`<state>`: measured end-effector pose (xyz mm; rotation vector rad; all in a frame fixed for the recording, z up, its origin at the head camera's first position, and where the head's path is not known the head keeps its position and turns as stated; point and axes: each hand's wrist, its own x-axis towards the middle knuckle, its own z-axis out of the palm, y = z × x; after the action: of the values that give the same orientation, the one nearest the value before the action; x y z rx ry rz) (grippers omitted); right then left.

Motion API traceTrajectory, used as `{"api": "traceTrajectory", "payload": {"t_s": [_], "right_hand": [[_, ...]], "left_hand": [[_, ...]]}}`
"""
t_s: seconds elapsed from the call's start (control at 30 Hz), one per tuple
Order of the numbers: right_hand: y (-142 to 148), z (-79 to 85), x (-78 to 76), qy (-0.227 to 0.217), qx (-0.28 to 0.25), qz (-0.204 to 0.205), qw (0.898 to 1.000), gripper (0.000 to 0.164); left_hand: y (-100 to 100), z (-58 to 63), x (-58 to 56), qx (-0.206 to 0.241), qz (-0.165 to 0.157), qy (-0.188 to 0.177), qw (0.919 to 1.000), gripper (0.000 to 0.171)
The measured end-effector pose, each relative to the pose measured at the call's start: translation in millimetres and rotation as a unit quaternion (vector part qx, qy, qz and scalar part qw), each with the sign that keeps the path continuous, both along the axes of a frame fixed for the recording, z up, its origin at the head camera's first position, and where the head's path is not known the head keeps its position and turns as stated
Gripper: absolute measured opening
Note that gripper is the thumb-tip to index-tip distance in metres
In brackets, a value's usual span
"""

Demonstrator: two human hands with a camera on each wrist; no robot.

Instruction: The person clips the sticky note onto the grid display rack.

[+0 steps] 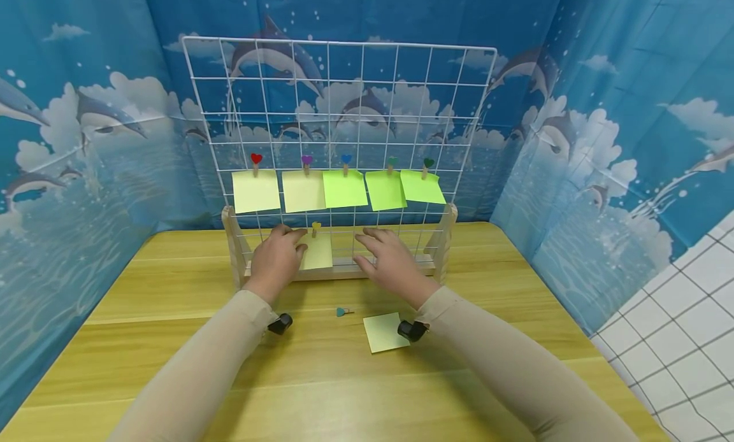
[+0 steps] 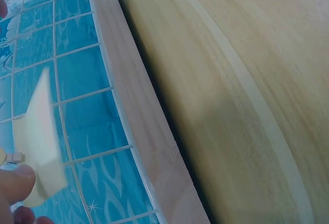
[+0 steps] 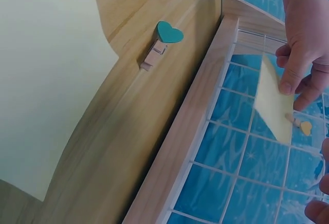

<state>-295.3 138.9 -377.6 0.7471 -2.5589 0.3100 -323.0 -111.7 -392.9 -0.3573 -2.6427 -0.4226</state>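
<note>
A pale yellow sticky note (image 1: 318,252) hangs low on the white wire grid (image 1: 378,116), under a small wooden clothespin with a yellow heart (image 1: 316,227). My left hand (image 1: 278,258) is at the note's left edge, its thumb touching the paper and its index finger stretched toward the clothespin. To the right of that note, my right hand (image 1: 392,262) is spread before the grid and holds nothing. On the table behind the hands lie a clothespin with a teal heart (image 3: 156,49) and another pale yellow note (image 1: 383,334), partly covered by the right wrist's camera.
Several notes, pale yellow and bright green (image 1: 345,190), hang in a row higher up under heart clothespins. A wooden stand (image 1: 234,244) supports the grid on the wood-grain table (image 1: 321,391). Dolphin-print curtains (image 1: 74,174) surround the back and sides.
</note>
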Motion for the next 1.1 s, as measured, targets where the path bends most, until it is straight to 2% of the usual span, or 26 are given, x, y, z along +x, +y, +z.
{"api": "traceTrajectory", "payload": {"t_s": [0.37, 0.53, 0.77, 0.9, 1.0, 1.1], "right_hand": [[13.0, -4.6, 4.5, 0.000, 0.008, 0.020, 1.000, 0.048], [20.5, -6.3, 7.6, -0.013, 0.017, 0.022, 1.000, 0.052], [30.4, -9.9, 14.1, -0.053, 0.036, 0.017, 0.998, 0.058], [35.5, -12.5, 17.8, -0.068, 0.044, 0.016, 0.997, 0.063], [39.0, -14.8, 20.1, -0.081, 0.050, 0.013, 0.995, 0.066], [42.4, -17.2, 22.5, -0.091, 0.054, 0.014, 0.994, 0.068]], "left_hand": [[-0.3, 1.0, 2.6, 0.014, 0.002, 0.007, 0.9999, 0.037], [-1.0, 3.8, 7.8, 0.025, -0.009, 0.032, 0.9991, 0.037], [-3.2, 6.0, 15.4, 0.012, -0.056, 0.088, 0.9945, 0.041], [-3.4, 5.7, 18.9, -0.014, -0.087, 0.113, 0.9897, 0.045], [-3.0, 5.8, 22.4, -0.036, -0.107, 0.112, 0.9873, 0.051], [-2.9, 4.9, 27.0, -0.060, -0.117, 0.095, 0.9867, 0.060]]}}
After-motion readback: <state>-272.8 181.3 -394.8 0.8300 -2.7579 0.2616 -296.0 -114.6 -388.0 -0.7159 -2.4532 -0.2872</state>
